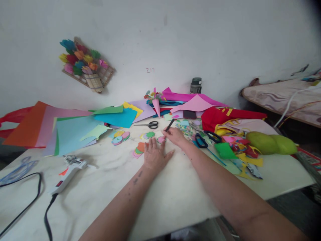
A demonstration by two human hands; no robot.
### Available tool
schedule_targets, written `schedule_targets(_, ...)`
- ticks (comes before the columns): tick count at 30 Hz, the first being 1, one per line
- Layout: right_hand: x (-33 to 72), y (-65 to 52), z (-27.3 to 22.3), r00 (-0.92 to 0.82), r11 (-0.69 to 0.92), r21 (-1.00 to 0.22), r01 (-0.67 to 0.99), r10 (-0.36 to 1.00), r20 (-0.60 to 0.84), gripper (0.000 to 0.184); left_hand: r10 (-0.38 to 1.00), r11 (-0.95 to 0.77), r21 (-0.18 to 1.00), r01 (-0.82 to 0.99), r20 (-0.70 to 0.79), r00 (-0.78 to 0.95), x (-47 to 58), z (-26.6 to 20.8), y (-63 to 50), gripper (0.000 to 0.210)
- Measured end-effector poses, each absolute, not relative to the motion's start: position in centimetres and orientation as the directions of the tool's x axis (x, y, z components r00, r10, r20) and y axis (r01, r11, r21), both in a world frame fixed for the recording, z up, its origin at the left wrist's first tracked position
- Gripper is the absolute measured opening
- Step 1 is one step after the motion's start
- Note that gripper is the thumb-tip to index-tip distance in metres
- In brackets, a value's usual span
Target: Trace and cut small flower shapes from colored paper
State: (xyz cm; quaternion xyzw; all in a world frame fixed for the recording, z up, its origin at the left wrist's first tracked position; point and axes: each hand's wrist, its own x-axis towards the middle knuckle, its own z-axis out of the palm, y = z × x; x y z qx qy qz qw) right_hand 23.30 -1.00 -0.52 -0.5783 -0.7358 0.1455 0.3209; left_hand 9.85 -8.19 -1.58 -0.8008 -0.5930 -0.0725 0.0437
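The black pen [170, 124] may skid if the small cutout [161, 139] slips, since only the fingertips of the left hand [155, 155] seem to steady it; that hand lies flat, fingers spread; the right hand [175, 135], apart from it, pinches the pen; the cutout sits at about one o'clock from the left hand, pink, thin and roundish, its edge too small to read.

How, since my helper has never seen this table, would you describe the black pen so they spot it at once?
On the pale table, find the person's right hand, beside the left hand. The black pen slants up from that right hand. Unlike the dark-handled scissors lying just to its left, it is one slim stick, held rather than lying down.
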Motion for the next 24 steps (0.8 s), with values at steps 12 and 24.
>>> schedule_targets(12,23.34,-1.28,-0.06,-0.129,0.256,-0.523,0.813,0.955,0.267,0.035,0.860,-0.395,0.004,0.919,0.354,0.368,9.56,-1.20,-8.50,0.055)
schedule_targets(24,23.33,-1.12,-0.19,-0.111,0.243,-0.521,0.818,0.956,0.272,0.035,0.865,-0.428,0.065,0.902,0.321,0.387,9.64,-1.05,-8.19,0.050)
